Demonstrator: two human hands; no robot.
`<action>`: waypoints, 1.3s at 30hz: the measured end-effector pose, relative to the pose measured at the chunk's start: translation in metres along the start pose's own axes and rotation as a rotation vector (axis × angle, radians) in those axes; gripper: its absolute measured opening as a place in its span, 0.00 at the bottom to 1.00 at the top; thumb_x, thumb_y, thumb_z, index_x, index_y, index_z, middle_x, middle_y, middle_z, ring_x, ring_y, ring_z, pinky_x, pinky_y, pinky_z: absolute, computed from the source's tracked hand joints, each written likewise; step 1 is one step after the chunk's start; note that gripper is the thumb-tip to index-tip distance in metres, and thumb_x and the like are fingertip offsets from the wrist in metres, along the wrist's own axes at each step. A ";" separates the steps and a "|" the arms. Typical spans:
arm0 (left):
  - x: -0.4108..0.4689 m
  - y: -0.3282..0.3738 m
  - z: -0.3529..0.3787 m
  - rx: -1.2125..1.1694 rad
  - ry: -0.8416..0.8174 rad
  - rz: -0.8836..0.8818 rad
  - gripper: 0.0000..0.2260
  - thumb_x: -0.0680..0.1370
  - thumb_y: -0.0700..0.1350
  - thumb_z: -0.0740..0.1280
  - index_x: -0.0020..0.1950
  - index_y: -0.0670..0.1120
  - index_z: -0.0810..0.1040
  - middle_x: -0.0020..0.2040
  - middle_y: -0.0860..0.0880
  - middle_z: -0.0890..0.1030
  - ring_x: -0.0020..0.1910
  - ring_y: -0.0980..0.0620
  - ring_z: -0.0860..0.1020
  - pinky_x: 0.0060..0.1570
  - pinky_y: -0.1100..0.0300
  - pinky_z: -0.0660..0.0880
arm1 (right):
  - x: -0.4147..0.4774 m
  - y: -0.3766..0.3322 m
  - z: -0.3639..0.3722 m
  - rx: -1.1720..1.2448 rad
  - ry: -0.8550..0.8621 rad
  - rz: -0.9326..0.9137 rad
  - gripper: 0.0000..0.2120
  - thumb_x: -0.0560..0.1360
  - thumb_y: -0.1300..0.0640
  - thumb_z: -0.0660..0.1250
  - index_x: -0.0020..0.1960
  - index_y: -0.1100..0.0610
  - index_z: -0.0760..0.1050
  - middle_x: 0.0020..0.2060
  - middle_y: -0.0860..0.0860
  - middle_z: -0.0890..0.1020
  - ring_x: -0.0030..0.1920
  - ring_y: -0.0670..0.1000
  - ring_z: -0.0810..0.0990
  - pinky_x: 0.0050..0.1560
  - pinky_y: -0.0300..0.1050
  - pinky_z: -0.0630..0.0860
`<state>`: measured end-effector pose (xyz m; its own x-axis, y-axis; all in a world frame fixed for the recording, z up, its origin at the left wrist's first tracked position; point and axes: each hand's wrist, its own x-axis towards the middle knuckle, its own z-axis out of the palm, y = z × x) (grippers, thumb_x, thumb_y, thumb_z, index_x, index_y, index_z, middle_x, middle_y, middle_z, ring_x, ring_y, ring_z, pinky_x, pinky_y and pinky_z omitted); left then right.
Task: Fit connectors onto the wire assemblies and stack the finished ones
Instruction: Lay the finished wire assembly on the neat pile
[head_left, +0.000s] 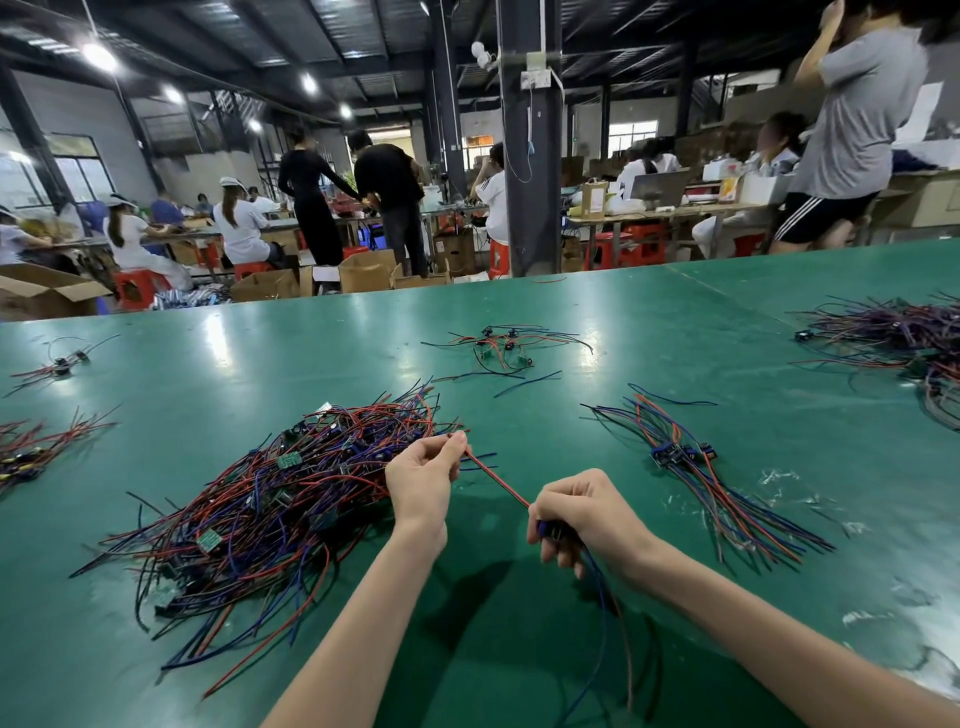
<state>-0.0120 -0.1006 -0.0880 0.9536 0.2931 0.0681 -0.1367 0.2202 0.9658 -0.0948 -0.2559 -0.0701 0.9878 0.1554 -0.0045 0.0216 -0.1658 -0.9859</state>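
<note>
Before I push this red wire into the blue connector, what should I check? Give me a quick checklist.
1. Left hand pinches the red wire: ok.
2. Right hand grips the blue connector: ok.
3. Red wire runs straight between both hands: ok.
4. Wire seated in the connector: cannot tell, fingers hide the joint.
5. Finished stack lies right of the right hand on the green table: ok.

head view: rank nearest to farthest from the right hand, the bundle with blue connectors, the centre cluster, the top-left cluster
From the right hand:
1. bundle with blue connectors, just to its right
2. centre cluster, farther up the table
3. top-left cluster, across the table near its left edge
</note>
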 end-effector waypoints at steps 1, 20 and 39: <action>0.000 0.000 0.000 0.000 -0.002 0.001 0.06 0.72 0.38 0.73 0.36 0.44 0.80 0.25 0.56 0.77 0.26 0.57 0.68 0.31 0.67 0.69 | 0.000 0.000 0.000 -0.005 -0.001 0.001 0.09 0.61 0.57 0.62 0.27 0.59 0.77 0.21 0.57 0.76 0.18 0.49 0.69 0.18 0.34 0.65; 0.002 -0.002 -0.003 -0.066 0.026 -0.033 0.09 0.75 0.42 0.71 0.35 0.46 0.80 0.29 0.50 0.77 0.29 0.55 0.69 0.35 0.61 0.69 | 0.006 0.006 -0.006 0.011 -0.021 0.066 0.09 0.63 0.57 0.63 0.30 0.62 0.79 0.23 0.57 0.77 0.19 0.49 0.70 0.19 0.35 0.66; -0.029 0.006 0.014 -0.018 -0.291 -0.178 0.05 0.74 0.38 0.71 0.38 0.41 0.80 0.28 0.50 0.76 0.27 0.56 0.71 0.32 0.66 0.71 | 0.008 0.009 -0.005 0.125 0.019 0.100 0.11 0.73 0.65 0.63 0.33 0.64 0.79 0.27 0.60 0.79 0.23 0.51 0.74 0.24 0.38 0.72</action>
<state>-0.0365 -0.1206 -0.0806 0.9991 -0.0290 -0.0301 0.0367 0.2614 0.9645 -0.0859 -0.2606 -0.0779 0.9869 0.1251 -0.1019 -0.0954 -0.0570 -0.9938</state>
